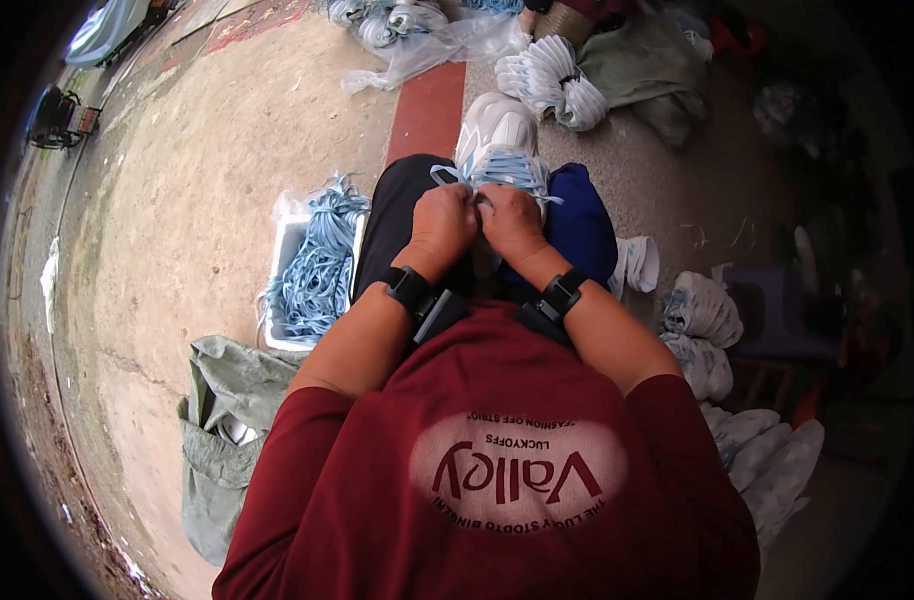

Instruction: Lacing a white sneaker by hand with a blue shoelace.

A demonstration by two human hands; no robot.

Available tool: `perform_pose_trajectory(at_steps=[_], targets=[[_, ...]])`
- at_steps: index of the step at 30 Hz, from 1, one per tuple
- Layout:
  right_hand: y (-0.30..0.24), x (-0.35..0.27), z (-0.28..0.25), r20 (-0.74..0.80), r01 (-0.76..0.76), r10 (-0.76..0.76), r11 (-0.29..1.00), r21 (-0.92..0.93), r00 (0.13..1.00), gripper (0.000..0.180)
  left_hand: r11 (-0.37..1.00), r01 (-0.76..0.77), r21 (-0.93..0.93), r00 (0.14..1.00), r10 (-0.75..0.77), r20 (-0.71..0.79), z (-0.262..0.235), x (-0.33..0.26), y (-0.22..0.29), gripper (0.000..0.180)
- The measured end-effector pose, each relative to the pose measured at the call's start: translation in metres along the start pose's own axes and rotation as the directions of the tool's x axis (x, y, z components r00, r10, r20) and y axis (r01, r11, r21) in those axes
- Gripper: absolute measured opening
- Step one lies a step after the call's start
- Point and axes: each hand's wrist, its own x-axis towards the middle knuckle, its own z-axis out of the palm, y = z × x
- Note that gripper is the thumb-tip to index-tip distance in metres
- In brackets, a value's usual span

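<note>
Both hands sit close together over the person's lap, the left hand (443, 218) and the right hand (510, 220) side by side, fingers curled tight and pinching the thin pale blue shoelace (497, 172) on the white and pale blue sports shoe (495, 140). The shoe rests on the knees, toe pointing away. The lace looks soft, light and floppy, so it is best pinched near its ends; the shoe looks light and a bit squashy on top, firmer at the sole, and easy to hold by its sides. To the person's left a white box (282, 262) holds a big tangle of pale blue laces (317, 265). Below it lies a crumpled grey-green sack (217, 440). To the right sit white shoe parts in stacked bundles (702, 335). Farther off is a clear plastic bag (432, 48). I see no labels or signs on any of them.
</note>
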Motion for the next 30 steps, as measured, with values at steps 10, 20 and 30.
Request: perform_pose_trajectory(at_steps=[10,20,30], targets=[[0.009,-0.015,-0.041,0.545,0.440,-0.323,0.893,-0.096,0.774,0.007,0.963,0.017,-0.268,0.998,-0.035,-0.061,0.008,0.004,-0.018,0.021],[0.021,-0.041,-0.029,0.340,0.466,-0.397,0.872,-0.149,0.853,0.008,0.933,-0.059,-0.354,0.989,0.006,-0.149,0.009,0.002,-0.006,0.043],[0.015,-0.031,-0.051,0.092,0.262,-0.262,0.965,0.005,0.961,0.016,0.294,0.070,-0.953,0.942,-0.334,-0.034,-0.013,0.005,-0.015,0.035]])
